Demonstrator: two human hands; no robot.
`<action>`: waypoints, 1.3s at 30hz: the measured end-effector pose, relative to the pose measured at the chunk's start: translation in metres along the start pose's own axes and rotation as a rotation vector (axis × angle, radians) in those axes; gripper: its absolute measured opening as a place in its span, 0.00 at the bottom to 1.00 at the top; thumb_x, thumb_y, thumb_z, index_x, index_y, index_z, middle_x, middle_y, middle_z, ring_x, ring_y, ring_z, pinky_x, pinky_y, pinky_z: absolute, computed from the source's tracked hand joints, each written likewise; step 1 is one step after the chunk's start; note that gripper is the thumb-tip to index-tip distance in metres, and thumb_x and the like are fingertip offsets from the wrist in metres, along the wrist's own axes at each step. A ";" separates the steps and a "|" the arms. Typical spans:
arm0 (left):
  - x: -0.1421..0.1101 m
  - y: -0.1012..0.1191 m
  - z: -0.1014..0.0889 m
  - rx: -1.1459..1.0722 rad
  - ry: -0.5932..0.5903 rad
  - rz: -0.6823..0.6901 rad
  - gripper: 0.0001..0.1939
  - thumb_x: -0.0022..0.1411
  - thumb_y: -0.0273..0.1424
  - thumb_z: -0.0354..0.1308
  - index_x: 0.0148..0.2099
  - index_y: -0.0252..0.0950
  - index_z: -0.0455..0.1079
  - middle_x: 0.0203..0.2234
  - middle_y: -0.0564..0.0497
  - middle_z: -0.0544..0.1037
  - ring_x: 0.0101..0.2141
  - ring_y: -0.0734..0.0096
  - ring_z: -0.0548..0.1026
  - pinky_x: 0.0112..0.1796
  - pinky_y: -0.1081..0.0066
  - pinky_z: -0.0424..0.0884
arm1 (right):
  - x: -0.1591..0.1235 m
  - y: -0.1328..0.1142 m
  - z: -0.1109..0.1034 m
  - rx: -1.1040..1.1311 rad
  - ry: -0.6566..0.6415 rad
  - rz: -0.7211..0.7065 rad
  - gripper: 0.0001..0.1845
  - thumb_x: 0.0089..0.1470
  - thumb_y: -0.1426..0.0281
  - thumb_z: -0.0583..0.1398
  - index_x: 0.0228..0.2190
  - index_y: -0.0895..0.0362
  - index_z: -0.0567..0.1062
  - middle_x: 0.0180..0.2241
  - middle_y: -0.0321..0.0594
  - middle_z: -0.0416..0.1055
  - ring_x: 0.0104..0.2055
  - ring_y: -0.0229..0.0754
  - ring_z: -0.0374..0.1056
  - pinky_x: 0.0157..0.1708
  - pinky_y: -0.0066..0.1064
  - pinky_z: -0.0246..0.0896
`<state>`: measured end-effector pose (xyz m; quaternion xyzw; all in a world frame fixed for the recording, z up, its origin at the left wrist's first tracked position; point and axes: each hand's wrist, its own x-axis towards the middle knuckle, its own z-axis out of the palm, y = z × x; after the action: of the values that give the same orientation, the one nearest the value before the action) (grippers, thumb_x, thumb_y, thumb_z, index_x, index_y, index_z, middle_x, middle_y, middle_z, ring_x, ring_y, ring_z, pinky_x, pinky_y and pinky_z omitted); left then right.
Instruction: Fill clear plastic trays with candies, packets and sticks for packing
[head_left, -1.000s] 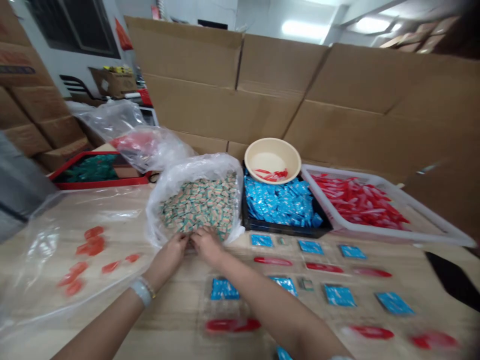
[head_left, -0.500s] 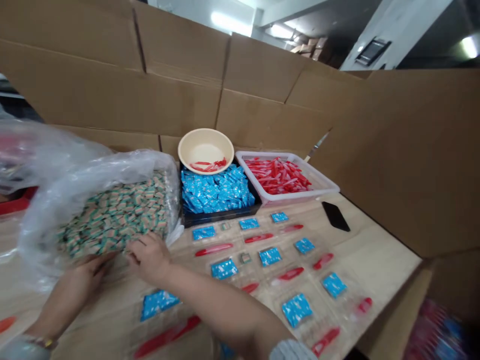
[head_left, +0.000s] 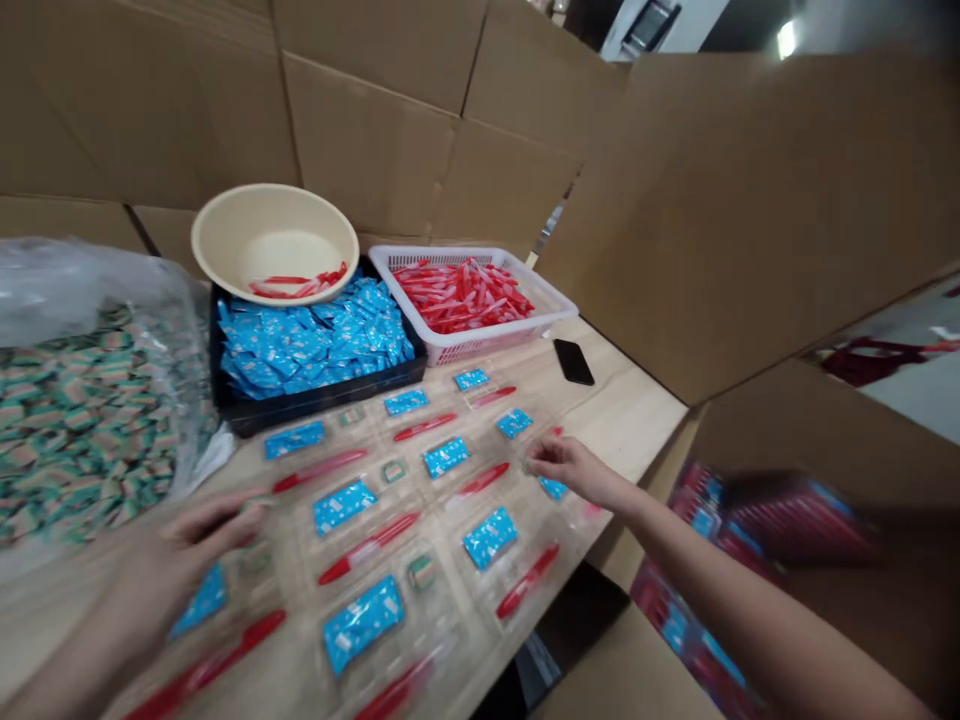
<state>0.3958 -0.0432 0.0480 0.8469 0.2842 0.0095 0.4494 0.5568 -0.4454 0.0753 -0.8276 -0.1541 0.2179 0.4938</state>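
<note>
Brown cardboard walled pale wood point(head_left: 630, 385), your left hand point(head_left: 184, 555) half-curled, your right hand point(head_left: 574, 470) pinched, contents unclear, over clear trays point(head_left: 450, 590), glossy blue packets point(head_left: 364, 620).

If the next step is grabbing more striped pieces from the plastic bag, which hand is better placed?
Left, I'd say: the left hand is close to the bag, while the right hand is out near the table's right edge, with blue packets between.

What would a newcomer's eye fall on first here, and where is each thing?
Probably the shiny blue packets, heaped in the black rectangular tray, with a round cream bowl over its back. To the right, a white plastic basket holds many slim red pieces.
</note>
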 end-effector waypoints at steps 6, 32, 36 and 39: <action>-0.049 0.113 0.136 -0.477 -0.551 0.014 0.19 0.44 0.40 0.58 0.37 0.33 0.72 0.29 0.49 0.76 0.30 0.69 0.71 0.33 0.69 0.67 | -0.029 0.035 -0.010 -0.223 -0.174 0.027 0.04 0.42 0.71 0.57 0.23 0.58 0.72 0.20 0.33 0.66 0.23 0.35 0.60 0.24 0.26 0.55; -0.056 0.135 0.214 -0.488 -0.626 -0.011 0.11 0.43 0.33 0.58 0.29 0.30 0.71 0.20 0.52 0.71 0.23 0.75 0.65 0.25 0.75 0.60 | -0.028 0.053 0.033 -0.990 0.164 -0.334 0.09 0.47 0.80 0.53 0.20 0.58 0.68 0.24 0.38 0.65 0.29 0.38 0.58 0.30 0.28 0.50; -0.056 0.134 0.215 -0.510 -0.625 -0.035 0.10 0.43 0.32 0.58 0.28 0.31 0.71 0.20 0.52 0.72 0.23 0.75 0.65 0.26 0.74 0.61 | -0.035 0.063 0.043 -1.102 0.291 -0.406 0.06 0.48 0.78 0.56 0.24 0.58 0.70 0.27 0.40 0.67 0.31 0.41 0.58 0.32 0.31 0.49; -0.043 0.142 0.212 -0.514 -0.612 -0.006 0.08 0.44 0.31 0.57 0.27 0.30 0.71 0.18 0.54 0.70 0.21 0.77 0.65 0.25 0.75 0.61 | -0.039 0.065 0.047 -1.080 0.370 -0.372 0.04 0.47 0.76 0.57 0.26 0.58 0.71 0.29 0.41 0.67 0.32 0.42 0.58 0.34 0.33 0.48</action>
<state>0.4844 -0.2862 0.0415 0.6695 0.1282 -0.1739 0.7107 0.5018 -0.4588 0.0062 -0.9448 -0.2967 -0.1287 0.0519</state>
